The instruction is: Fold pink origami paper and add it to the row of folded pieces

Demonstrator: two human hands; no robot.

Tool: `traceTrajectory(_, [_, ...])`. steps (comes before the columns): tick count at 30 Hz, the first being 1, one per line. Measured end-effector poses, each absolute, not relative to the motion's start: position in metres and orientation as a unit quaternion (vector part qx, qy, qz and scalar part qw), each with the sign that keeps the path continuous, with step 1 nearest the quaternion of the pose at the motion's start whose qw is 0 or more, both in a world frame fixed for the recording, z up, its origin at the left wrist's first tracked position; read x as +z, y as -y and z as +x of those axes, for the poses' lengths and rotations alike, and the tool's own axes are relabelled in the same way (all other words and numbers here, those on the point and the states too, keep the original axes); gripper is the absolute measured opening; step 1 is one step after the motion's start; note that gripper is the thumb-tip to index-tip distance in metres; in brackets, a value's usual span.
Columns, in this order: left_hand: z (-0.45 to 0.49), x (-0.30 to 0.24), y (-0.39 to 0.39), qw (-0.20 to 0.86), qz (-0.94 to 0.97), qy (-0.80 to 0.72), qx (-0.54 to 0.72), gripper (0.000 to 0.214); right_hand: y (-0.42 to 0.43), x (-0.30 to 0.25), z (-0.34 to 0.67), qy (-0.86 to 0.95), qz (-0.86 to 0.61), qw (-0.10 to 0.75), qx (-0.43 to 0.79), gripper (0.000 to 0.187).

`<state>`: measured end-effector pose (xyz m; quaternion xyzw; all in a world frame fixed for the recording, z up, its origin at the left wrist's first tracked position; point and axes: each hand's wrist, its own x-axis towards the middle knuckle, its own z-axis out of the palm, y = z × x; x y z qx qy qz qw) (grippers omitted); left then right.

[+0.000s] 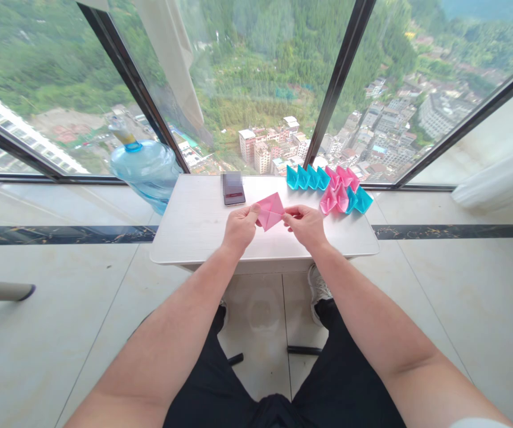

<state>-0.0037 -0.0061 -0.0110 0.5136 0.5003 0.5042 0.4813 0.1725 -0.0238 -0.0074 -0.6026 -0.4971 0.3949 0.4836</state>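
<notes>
Grips left side of pink folded paper in left hand, with thumb over upper face. Pinches right corner of same paper between thumb and fingers of right hand. Holds paper above white table, with crossing creases upward. Has dark phone lying just beyond left hand, turquoise folded pieces and pink folded pieces grouped near right hand.

left hand and right hand: bare
right sleeve: white, just its edge showing
trousers: black
shoes: off-white with greyish detail
</notes>
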Motion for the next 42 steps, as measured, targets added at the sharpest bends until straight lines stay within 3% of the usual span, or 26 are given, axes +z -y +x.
traceTrajectory(3, [0.003, -0.01, 0.014, 0.361, 0.548, -0.548, 0.519, 0.044, 0.028, -0.01, 0.162, 0.502, -0.616, 0.521, 0.312, 0.037])
traceTrajectory(6, [0.011, -0.007, 0.025, 0.308, 0.629, -0.506, 0.503, 0.025, 0.032, -0.005, 0.154, 0.517, -0.544, 0.498, 0.434, 0.045])
traceTrajectory(9, [0.017, -0.006, 0.033, 0.295, 0.719, -0.422, 0.467, 0.039, 0.031, -0.003, 0.155, 0.533, -0.518, 0.493, 0.453, 0.043])
traceTrajectory(12, [0.017, -0.008, 0.03, 0.283, 0.703, -0.434, 0.487, 0.045, 0.025, -0.006, 0.162, 0.486, -0.547, 0.525, 0.434, 0.035])
traceTrajectory(14, [0.014, -0.009, 0.023, 0.297, 0.632, -0.496, 0.515, 0.046, 0.021, -0.01, 0.167, 0.432, -0.531, 0.554, 0.474, 0.033])
traceTrajectory(16, [0.01, -0.011, 0.014, 0.383, 0.557, -0.532, 0.51, 0.044, 0.019, -0.011, 0.17, 0.401, -0.502, 0.565, 0.517, 0.034])
traceTrajectory(20, [0.004, -0.011, 0.006, 0.519, 0.516, -0.488, 0.476, 0.025, 0.02, -0.008, 0.175, 0.438, -0.508, 0.502, 0.546, 0.034])
traceTrajectory(23, [0.0, -0.008, 0.007, 0.507, 0.522, -0.492, 0.478, 0.023, 0.021, -0.004, 0.18, 0.486, -0.531, 0.45, 0.529, 0.033])
traceTrajectory(29, [-0.011, -0.002, 0.007, 0.52, 0.532, -0.48, 0.465, 0.025, 0.02, -0.003, 0.188, 0.534, -0.502, 0.422, 0.533, 0.038])
traceTrajectory(35, [-0.015, 0.006, 0.01, 0.57, 0.542, -0.455, 0.417, 0.021, 0.021, 0.0, 0.189, 0.512, -0.487, 0.435, 0.559, 0.046])
traceTrajectory(42, [-0.013, 0.008, 0.012, 0.571, 0.485, -0.472, 0.465, 0.02, 0.024, 0.001, 0.183, 0.482, -0.45, 0.458, 0.596, 0.05])
